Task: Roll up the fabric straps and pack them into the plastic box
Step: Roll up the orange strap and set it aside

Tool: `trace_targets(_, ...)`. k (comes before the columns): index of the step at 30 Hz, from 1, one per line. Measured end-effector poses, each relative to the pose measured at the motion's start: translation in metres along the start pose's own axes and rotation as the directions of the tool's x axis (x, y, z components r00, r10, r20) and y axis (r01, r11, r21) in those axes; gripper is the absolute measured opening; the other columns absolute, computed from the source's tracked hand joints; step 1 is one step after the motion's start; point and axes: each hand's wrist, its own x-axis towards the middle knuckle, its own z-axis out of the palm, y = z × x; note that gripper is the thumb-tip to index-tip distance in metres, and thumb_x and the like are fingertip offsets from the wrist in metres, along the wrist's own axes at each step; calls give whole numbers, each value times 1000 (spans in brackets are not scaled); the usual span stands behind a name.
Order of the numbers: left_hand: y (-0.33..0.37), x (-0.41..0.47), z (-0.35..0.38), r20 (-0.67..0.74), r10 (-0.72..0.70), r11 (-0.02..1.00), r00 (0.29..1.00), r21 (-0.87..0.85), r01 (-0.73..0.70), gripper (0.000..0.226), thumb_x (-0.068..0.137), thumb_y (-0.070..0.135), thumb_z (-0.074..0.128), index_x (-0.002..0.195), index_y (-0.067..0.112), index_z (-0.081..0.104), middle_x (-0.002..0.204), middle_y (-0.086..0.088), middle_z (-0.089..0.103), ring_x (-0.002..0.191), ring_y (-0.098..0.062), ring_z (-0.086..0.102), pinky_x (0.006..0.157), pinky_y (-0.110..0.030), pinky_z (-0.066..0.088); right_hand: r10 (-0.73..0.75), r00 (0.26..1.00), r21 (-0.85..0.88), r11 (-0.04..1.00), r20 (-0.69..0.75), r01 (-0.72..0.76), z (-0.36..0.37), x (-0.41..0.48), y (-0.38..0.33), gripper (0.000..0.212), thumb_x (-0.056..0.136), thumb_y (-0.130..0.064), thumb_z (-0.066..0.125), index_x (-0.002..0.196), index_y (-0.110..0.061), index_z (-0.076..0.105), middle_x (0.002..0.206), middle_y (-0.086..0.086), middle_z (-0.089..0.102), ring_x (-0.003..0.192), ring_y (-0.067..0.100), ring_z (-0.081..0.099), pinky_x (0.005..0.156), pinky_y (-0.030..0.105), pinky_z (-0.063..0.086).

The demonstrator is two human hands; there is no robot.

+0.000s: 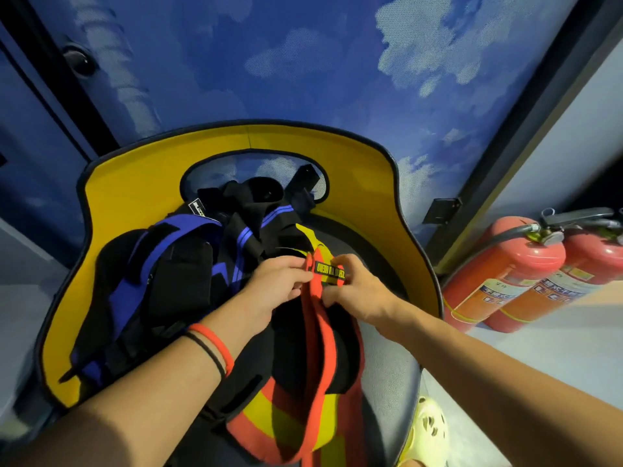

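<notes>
Far left: yellow-lined seat shell [135, 170] w/ dark trim. Its curved back stands against the blue cloud-print wall [303, 62]. The left half of the seat carries a heap of blue & blk straps [161, 264], tangled, none rolled, running from the left edge up to the cut-out in the seat back.

My left hand [276, 281] comes in from the bottom-left corner, w/ an orange band & a thin blk band [215, 345] on the wrist. Thumb & fingers pinch the top end of the orange strap [323, 332], just left of its blk label [328, 268]. Label has yellow lettering, can't read it.

The orange strap runs from that label toward the seat's front edge, lying over blk padding & a yellow-and-orange striped piece [286, 423] that hangs past the front.

My right hand [354, 288] is just right of the label, fingers curled, gripping the same strap end from the other side. Both hands nearly touch, the label btwn them, approx at the seat's middle.

Right of the seat's front edge: a pale yellow perforated shoe [428, 429] on the floor. Far right: 2 red fire extinguishers, one [499, 274] beside the other [580, 264], leaning by the wall, well apart from the seat.
</notes>
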Motion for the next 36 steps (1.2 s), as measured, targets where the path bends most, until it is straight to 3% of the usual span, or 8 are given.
trace_targets(3,20,-18,-1,58,85,981,995,-180,-74,19,100,20,59,107,12,75,91,-2,74,82,-12,67,82,-30,56,-112,992,185,975,-55,120,-8,-17,-17,50,79,-40,83,116,-25,53,102,4,69,84,11,66,83,34,55)
trace_targets(8,33,-45,-10,80,246,941,966,-260,-218,43,95,41,62,114,3,71,107,-18,74,101,-25,71,85,-35,58,-331,938,103,934,-104,341,-5,-52,-37,59,71,-49,86,108,-20,50,99,4,66,87,23,65,81,40,54)
trace_targets(10,35,-52,-20,68,318,914,946,-287,-286,47,89,40,66,121,6,69,117,-19,73,111,-31,69,92,-41,56,-384,919,192,899,-90,394,-1,-61,-42,58,75,-50,83,111,-19,49,103,3,65,94,27,65,86,46,54)
trace_targets(14,40,-58,-41,28,400,864,916,-345,-367,42,89,25,73,127,14,61,123,-10,73,112,-25,70,81,-31,58,-460,885,288,840,-71,460,4,-63,-46,47,87,-50,72,118,-24,49,112,1,66,106,21,65,101,53,48)
trace_targets(19,38,-58,-55,25,446,846,895,-340,-412,62,76,32,85,130,17,59,130,-8,70,122,-29,65,94,-41,54,-534,845,212,824,-24,526,15,-63,-51,58,86,-51,74,137,-54,46,124,-11,59,120,8,60,105,39,49)
trace_targets(24,37,-57,-58,3,466,833,885,-337,-438,70,68,35,89,128,13,62,130,-11,70,126,-30,63,114,-59,39,-587,802,44,803,-111,594,25,-61,-51,73,76,-65,76,140,-56,42,129,-13,47,123,-8,46,102,14,40)
trace_targets(30,43,-61,-63,9,487,825,873,-334,-457,84,58,49,96,126,11,64,129,-13,70,123,-31,65,110,-50,45,-607,789,50,789,-95,612,30,-58,-51,71,76,-56,80,136,-57,43,128,-11,46,123,-6,46,97,10,38)
trace_targets(36,42,-63,-63,42,522,827,852,-271,-493,61,60,55,92,113,29,76,125,-8,72,120,-26,67,102,-42,49,-627,774,63,772,-96,633,31,-56,-51,70,77,-57,79,137,-59,43,127,-10,45,127,-2,44,100,9,38)
